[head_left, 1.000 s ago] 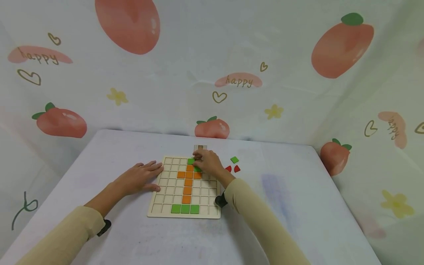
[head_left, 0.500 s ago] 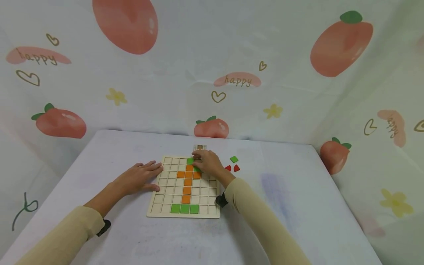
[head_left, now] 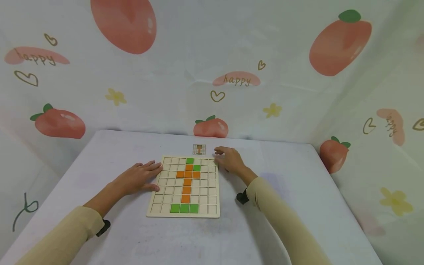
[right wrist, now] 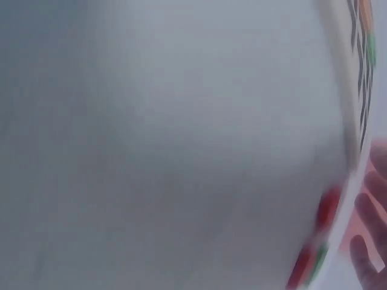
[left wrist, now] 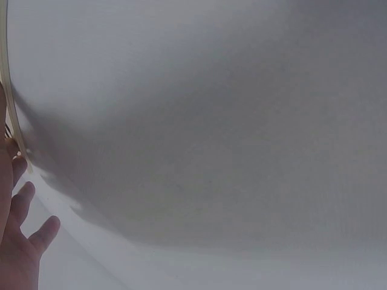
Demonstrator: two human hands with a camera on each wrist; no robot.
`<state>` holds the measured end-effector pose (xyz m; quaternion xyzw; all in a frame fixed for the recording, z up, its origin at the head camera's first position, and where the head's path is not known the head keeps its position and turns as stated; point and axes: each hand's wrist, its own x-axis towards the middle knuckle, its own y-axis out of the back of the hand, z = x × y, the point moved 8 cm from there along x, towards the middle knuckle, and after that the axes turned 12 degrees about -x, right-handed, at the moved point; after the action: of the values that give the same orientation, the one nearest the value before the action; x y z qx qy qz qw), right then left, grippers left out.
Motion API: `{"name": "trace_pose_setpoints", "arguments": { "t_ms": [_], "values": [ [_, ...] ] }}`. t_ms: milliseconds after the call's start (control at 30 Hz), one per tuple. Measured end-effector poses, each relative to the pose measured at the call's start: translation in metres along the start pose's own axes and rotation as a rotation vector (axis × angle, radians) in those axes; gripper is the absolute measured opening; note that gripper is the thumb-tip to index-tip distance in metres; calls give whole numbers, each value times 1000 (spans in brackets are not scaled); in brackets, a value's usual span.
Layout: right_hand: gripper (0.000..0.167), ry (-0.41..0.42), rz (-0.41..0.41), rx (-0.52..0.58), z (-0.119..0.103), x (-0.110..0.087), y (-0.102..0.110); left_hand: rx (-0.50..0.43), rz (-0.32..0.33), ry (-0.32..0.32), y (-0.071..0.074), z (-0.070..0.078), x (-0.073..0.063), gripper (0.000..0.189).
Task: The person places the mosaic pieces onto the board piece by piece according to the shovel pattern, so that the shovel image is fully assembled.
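In the head view a pale wooden grid board lies on the table. Orange square tiles form a cross on it, green tiles line its bottom row, and two more green tiles sit near the top. My left hand rests along the board's left edge with fingers spread. Just off the upper right corner hovers my right hand, nothing between its fingers. Blurred red pieces and a green piece lie near its fingers in the right wrist view; the hand hides them in the head view.
A small printed pattern card lies behind the board. The white table meets a fruit-patterned cloth backdrop at its far edge. Each wrist carries a black camera mount.
My right hand has left the board's top area and moved right, over the loose pieces. The green tile in the second row now shows fully. My left hand has stayed put.
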<state>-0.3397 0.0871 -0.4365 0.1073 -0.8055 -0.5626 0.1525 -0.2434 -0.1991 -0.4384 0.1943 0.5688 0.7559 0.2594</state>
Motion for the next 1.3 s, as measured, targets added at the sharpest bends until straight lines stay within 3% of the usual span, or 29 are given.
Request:
{"name": "trace_pose_setpoints", "arguments": {
  "t_ms": [233,433,733,1300],
  "values": [
    [42,-109,11,-6,51,-14,16,-4,-1,1,0,0,-1,79],
    [41,-111,36,14,74,-25,19,1,11,-6,-2,-2,-1,80],
    [48,-107,45,22,77,-28,17,4,-4,3,-2,-2,0,79],
    [38,-55,47,80,70,-21,13,6,-10,-1,-1,1,0,77]
  ]
}}
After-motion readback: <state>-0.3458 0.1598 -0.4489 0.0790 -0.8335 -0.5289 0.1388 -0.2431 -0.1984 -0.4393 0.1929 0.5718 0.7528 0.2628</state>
